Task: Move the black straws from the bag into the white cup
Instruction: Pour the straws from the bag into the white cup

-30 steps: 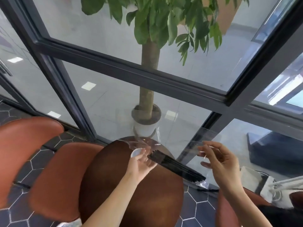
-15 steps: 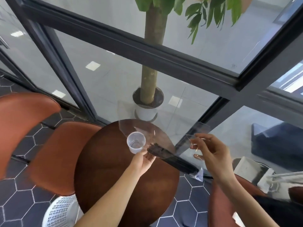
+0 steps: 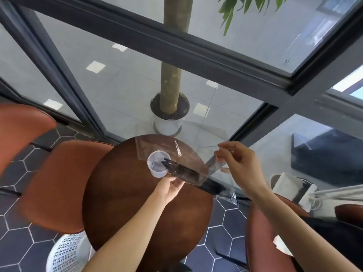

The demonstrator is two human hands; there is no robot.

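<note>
A translucent white cup (image 3: 157,169) stands on the far part of the round brown table (image 3: 125,205). A bundle of black straws (image 3: 188,174) lies slanted inside a clear plastic bag (image 3: 155,146), its left tips over the cup's mouth. My left hand (image 3: 170,186) grips the straw bundle through the bag just right of the cup. My right hand (image 3: 240,165) pinches the bag's upper right edge and holds it raised. The bag's lower corner (image 3: 228,196) hangs past the table edge.
Orange-brown chairs stand left (image 3: 59,183) and right (image 3: 263,238) of the table. A white perforated basket (image 3: 67,252) sits on the floor at the lower left. Behind the glass wall is a potted tree (image 3: 169,112). White items (image 3: 290,189) lie at the right.
The view has tilted down. The straw tips have moved left from beside the cup to over its mouth. My right hand has lifted the bag's edge slightly.
</note>
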